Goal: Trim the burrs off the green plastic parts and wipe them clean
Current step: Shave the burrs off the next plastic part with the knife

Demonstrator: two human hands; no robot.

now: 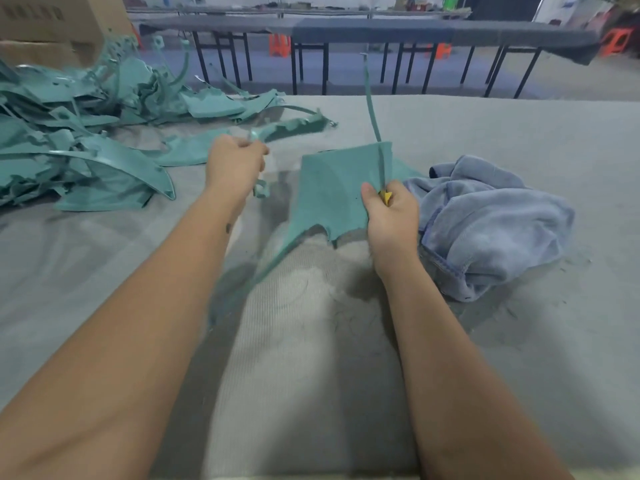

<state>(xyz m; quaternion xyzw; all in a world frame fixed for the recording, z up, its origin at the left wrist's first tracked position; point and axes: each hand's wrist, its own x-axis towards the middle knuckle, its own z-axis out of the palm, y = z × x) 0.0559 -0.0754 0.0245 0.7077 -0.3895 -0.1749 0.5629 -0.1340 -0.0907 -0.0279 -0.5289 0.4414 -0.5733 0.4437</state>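
Note:
A flat green plastic part (330,192) with a ragged lower edge stands tilted in front of me over the grey table. My right hand (389,216) grips a small yellow tool (385,197) against the part's right edge, where a thin green strip (371,105) rises upward. My left hand (235,164) is curled around a blurred narrow piece of the same part at its upper left. A crumpled blue cloth (491,223) lies just right of my right hand.
A heap of green plastic parts (79,133) covers the table's left side, with cardboard boxes (55,26) behind it. A ribbed grey mat (304,341) lies between my forearms. Dark benches (381,34) and orange stools stand beyond the table's far edge.

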